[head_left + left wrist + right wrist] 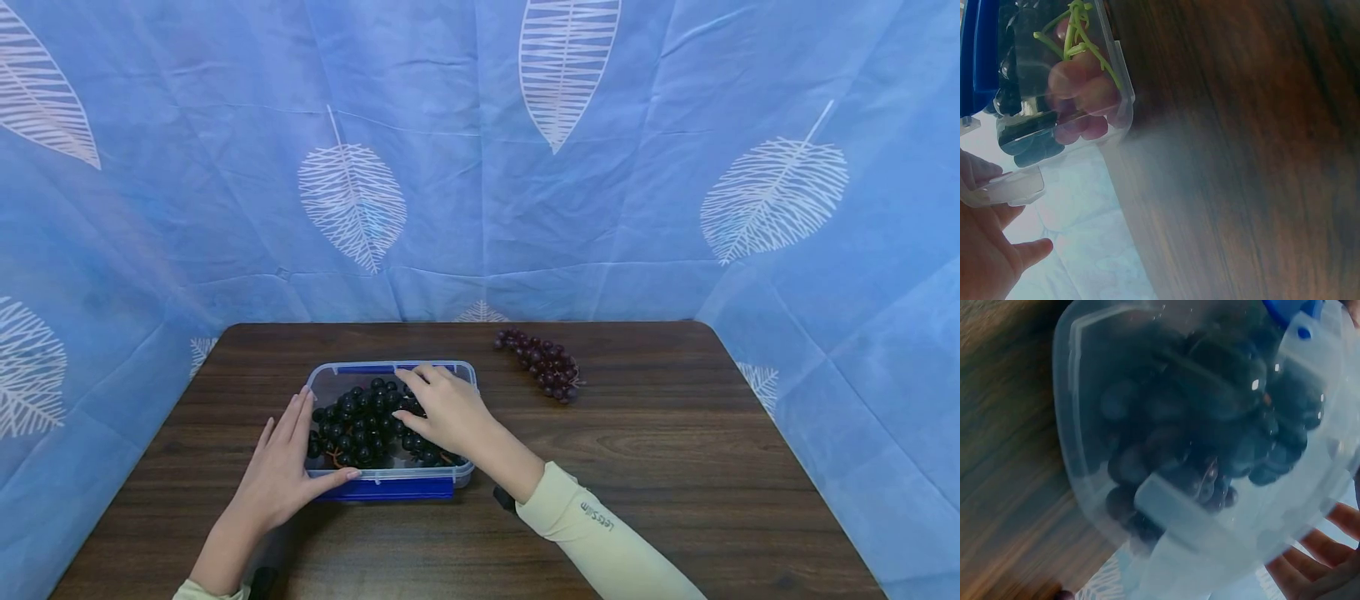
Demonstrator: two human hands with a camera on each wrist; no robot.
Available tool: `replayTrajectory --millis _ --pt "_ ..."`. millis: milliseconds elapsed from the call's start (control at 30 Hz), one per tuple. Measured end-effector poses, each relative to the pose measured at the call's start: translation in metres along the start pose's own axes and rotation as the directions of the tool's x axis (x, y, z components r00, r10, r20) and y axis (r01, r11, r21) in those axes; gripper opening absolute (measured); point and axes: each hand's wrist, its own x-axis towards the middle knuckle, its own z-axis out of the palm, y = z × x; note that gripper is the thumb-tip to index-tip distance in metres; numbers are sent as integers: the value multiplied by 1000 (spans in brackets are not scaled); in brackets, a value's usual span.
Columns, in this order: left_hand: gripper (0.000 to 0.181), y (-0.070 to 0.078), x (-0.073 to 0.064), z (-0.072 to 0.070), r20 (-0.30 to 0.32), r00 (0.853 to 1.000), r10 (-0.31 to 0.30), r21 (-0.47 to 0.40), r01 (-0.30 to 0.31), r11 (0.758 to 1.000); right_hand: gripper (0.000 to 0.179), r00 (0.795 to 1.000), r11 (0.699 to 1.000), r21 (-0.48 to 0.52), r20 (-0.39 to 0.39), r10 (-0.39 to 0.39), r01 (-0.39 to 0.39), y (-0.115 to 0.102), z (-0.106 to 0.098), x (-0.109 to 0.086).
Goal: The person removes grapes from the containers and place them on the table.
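A clear plastic container (390, 474) with blue clips stands on the table's left half. Bunches of black grapes (358, 425) lie inside it. Through its wall, the left wrist view also shows reddish grapes (1094, 94) on a green stem. My left hand (273, 483) rests against the left side with straight fingers, its thumb on the front rim. Over the right part of the container is my right hand (453, 417), fingers spread toward the back rim and thumb above the grapes. In the right wrist view its relaxed fingers (1322, 547) show beside the translucent wall.
A dark red bunch of grapes (547, 367) lies on the brown wooden table (637, 467), right of the container and toward the back. Blue cloth (450, 208) with white leaf prints hangs behind and at both sides of the table.
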Motion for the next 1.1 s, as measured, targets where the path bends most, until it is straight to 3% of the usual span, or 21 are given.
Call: replayTrajectory --millis 467,767,933,1100 --pt "129 0 1 1 -1 1000 4 2 -4 1000 67 984 999 -52 178 1 9 -18 17 7" --pt "129 0 0 0 6 1000 -6 0 6 1000 82 936 999 -21 348 49 -45 -26 24 12" --pt "129 0 0 0 8 1000 -14 -2 14 1000 87 916 997 -33 393 80 -73 -30 27 15" --pt "128 0 0 1 4 1000 -12 2 12 1000 68 942 996 -69 326 81 -61 -34 29 16"
